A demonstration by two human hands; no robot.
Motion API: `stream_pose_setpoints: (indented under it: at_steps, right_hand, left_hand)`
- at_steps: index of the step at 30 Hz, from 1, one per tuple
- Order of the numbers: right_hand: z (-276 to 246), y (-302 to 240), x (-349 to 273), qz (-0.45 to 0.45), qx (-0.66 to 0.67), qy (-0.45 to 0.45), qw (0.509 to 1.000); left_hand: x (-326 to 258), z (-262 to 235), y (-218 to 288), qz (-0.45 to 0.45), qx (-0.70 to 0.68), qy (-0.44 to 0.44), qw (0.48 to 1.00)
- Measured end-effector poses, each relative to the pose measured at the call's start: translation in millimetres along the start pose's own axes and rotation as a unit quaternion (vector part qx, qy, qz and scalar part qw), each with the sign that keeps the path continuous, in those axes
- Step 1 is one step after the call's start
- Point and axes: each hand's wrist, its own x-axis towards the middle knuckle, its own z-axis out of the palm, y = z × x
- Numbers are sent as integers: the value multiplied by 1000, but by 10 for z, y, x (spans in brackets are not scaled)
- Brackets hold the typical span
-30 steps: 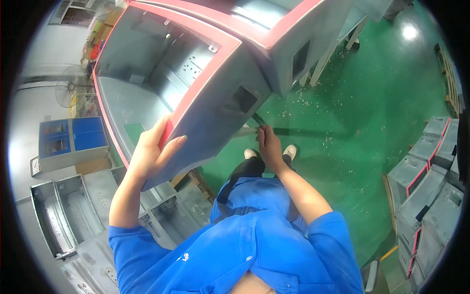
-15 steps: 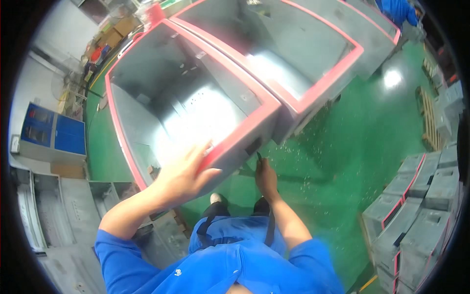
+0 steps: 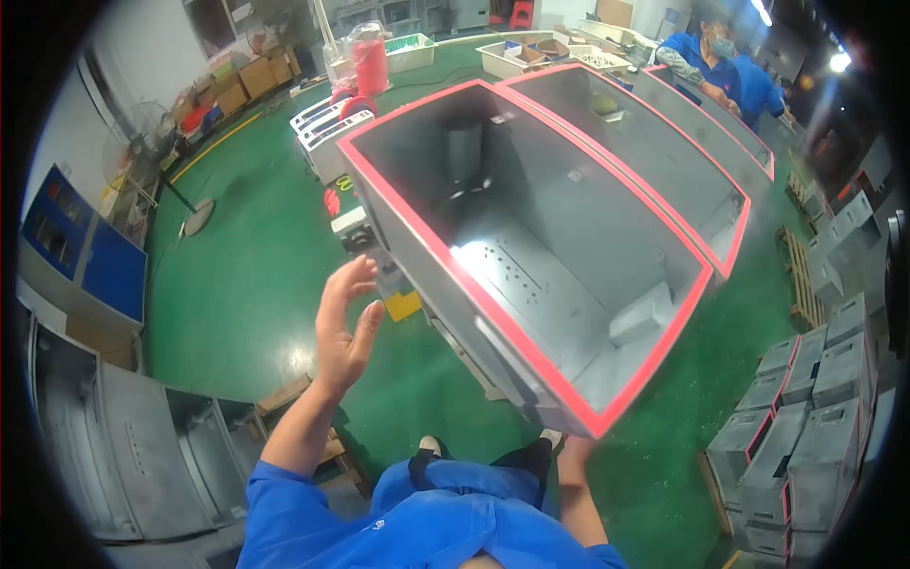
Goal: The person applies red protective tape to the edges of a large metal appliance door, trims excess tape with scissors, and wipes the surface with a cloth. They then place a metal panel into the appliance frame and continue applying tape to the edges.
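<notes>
A big grey metal cabinet (image 3: 588, 223) lies with its opening up, pink-red sealing strip (image 3: 484, 302) along its rim. Holes dot its inner floor, and a pale box-like part sits inside near the right end. Left of the cabinet, my left hand (image 3: 343, 332) hangs in the air, fingers loosely bent, thumb apart, holding nothing. My right hand (image 3: 574, 449) is at the cabinet's near corner; its fingers are hidden under the edge, so what it holds does not show. A second, similar cabinet (image 3: 654, 156) stands right beside the first.
Grey cabinets are stacked on the right (image 3: 823, 455) and more metal housings lie at left (image 3: 142, 446). A standing fan (image 3: 197, 216) is on the green floor. A roll of red strip (image 3: 370, 64) stands behind. Co-workers in blue (image 3: 706, 59) are at the far right.
My left hand has come off the cabinet's rim to the air beside it. The cabinet now appears turned and farther right. The dark, thin tool in my right hand is now out of sight.
</notes>
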Motion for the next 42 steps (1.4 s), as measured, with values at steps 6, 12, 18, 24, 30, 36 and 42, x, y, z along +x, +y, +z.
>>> stream_pose_setpoints:
  at_steps: [6,12,18,24,30,36,42]
  right_hand:
    - [632,-567,-641,26,43,73,996]
    - [694,-232,-610,12,193,155,969]
    - [717,22,-503,113,150,340,921]
    - [826,-121,-411,82,139,403,901]
    - [880,-252,-378,49,130,459,877]
    - [997,-310,-423,18,113,510,853]
    - [1067,-282,-430,10,105,551,828]
  left_hand:
    - [-15,-396,-966,-145,-53,-8,988]
    - [430,-177,-1843,-161,-131,99,973]
    - [1232,-297,-2362,-185,-145,194,953]
    - [1468,-189,-3187,-230,-252,100,935]
    - [1360,-175,-3899,-318,-470,140,811]
    - [1400,-46,-3886,-307,-389,105,862]
    - [1399,-31,-3724,-268,-279,40,921]
